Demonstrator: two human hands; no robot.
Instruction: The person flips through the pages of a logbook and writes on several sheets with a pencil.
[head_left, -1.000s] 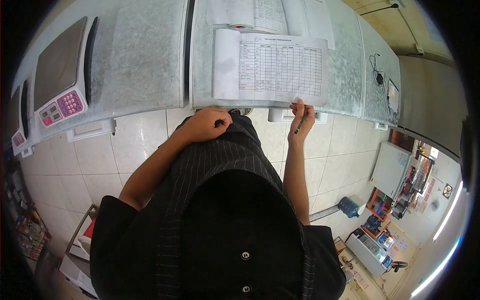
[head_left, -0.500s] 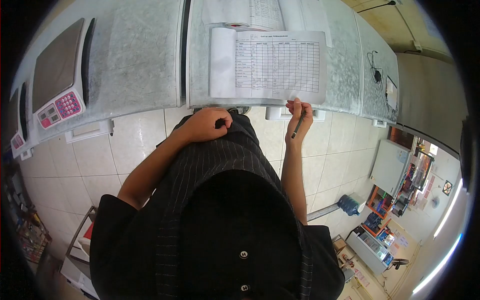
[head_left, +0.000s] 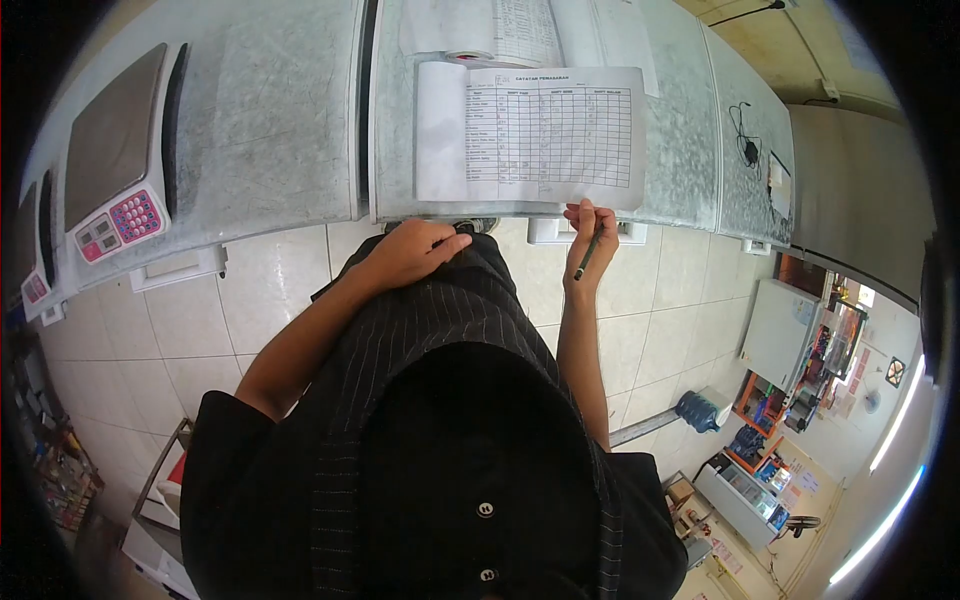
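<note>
A printed table form (head_left: 550, 135) with handwritten entries lies on the metal counter (head_left: 270, 110), its left part a blank folded-over page. My right hand (head_left: 592, 240) is closed around a dark pen (head_left: 588, 256), with the fingertips at the lower edge of the form. The pen points down towards my wrist, away from the paper. My left hand (head_left: 422, 250) rests on the striped apron (head_left: 440, 310) at my lap, its fingers loosely extended and nothing visible in them.
Digital scales (head_left: 120, 150) stand at the left of the counter. More papers (head_left: 525, 30) lie behind the form. A black cable (head_left: 748, 150) is at the right. Beyond the floor tiles are a blue water jug (head_left: 697, 410) and a white freezer (head_left: 775, 335).
My left hand's curled fingers have straightened over the apron. My right hand has moved slightly left with the pen. The form appears shifted a little left in view.
</note>
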